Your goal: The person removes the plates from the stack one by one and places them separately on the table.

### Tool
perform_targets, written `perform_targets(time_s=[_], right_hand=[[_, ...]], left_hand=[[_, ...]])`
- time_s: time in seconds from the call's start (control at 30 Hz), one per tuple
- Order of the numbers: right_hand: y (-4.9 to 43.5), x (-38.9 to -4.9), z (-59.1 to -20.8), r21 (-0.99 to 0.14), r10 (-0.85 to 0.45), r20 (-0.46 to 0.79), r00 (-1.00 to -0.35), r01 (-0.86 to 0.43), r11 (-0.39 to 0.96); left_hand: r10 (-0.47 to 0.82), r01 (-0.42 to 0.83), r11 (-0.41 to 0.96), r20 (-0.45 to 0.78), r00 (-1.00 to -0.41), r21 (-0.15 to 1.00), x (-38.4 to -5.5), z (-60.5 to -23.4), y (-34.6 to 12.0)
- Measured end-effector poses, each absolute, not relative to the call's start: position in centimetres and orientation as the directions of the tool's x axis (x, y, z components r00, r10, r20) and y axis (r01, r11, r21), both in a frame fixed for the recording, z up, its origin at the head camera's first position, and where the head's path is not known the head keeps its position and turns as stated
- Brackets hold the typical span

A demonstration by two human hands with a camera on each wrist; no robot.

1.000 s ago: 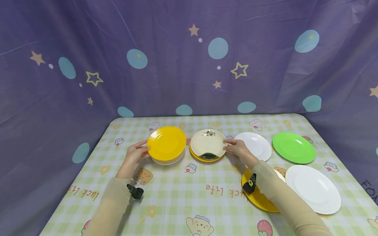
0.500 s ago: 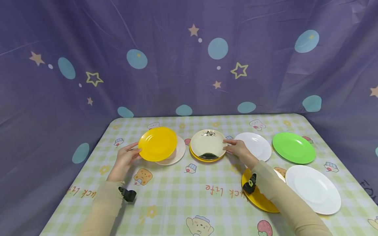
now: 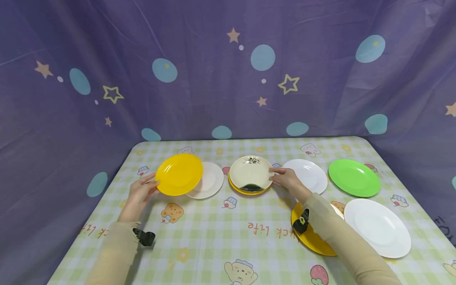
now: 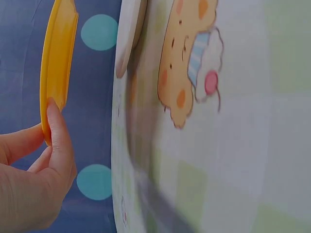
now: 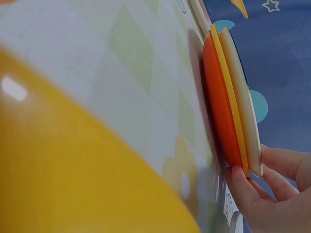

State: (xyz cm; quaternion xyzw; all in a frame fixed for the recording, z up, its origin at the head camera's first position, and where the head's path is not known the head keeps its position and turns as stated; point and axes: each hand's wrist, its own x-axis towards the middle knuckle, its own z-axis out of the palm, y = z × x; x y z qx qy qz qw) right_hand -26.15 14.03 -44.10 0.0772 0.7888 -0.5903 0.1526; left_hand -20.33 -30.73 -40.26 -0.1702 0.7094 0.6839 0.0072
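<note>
My left hand (image 3: 140, 193) pinches the left rim of a small yellow plate (image 3: 179, 174), thumb on one face and fingers on the other. The left wrist view shows this yellow plate (image 4: 57, 58) raised off the table. Partly beneath it lies a small white plate (image 3: 210, 181). With its fingertips my right hand (image 3: 287, 181) grips the right edge of a cream plate (image 3: 251, 173) with a flower print and dark green patch. A second yellow plate (image 5: 228, 97), its underside looking orange, is stacked directly under the cream one, and the fingers span both rims.
To the right lie a white plate (image 3: 309, 176), a green plate (image 3: 354, 178) and a large white plate (image 3: 377, 227). A large yellow plate (image 3: 313, 237) sits partly under the right sleeve. A checked tablecloth (image 3: 213, 245) covers the table, with a purple curtain (image 3: 199, 111) behind.
My left hand has carried the yellow plate leftward off the small white plate, uncovering much of it. The right hand and its two stacked plates have stayed in place.
</note>
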Motion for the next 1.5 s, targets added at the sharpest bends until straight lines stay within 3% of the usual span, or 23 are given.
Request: perform_targets(time_s=[0.53,1.5], right_hand=[[14.2,-26.0,-44.2,-0.936,-0.069,-0.279,-0.958,0.255,0.243],[14.1,-26.2,-44.1,-0.925,-0.072,-0.3,-0.951,0.272,0.267]], left_hand=[[-0.304,-0.31,0.006,-0.294,-0.906,0.951,-19.9,-40.0,-33.5],[-0.406,-0.369,-0.023,-0.346,-0.846,0.929,-20.8,-41.4,-36.7]])
